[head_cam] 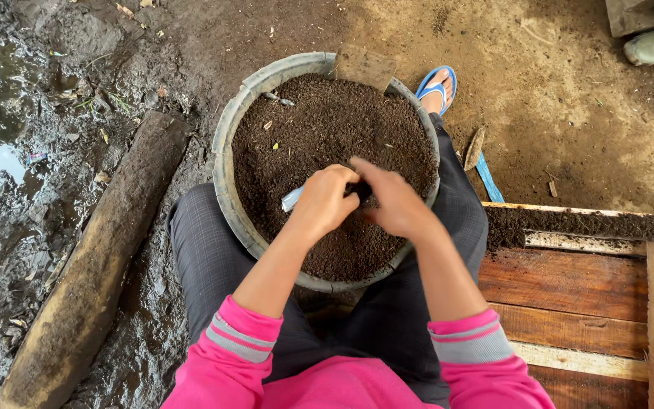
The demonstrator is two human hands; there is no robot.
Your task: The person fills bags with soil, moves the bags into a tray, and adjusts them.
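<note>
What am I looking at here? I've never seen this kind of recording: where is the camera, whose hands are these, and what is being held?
The one picture comes from a camera worn on a person's head, looking down at their own lap. Between the knees sits a round grey basin full of dark soil. The left hand grips a small pale object, too hidden to identify; the right hand meets it over the soil. A wooden tray holding more soil lies to the right, a log on muddy ground to the left.

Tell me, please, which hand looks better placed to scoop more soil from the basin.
Probably the right hand: it lies open-fingered on the soil in the basin, while the left hand is closed around a small pale bag.
</note>
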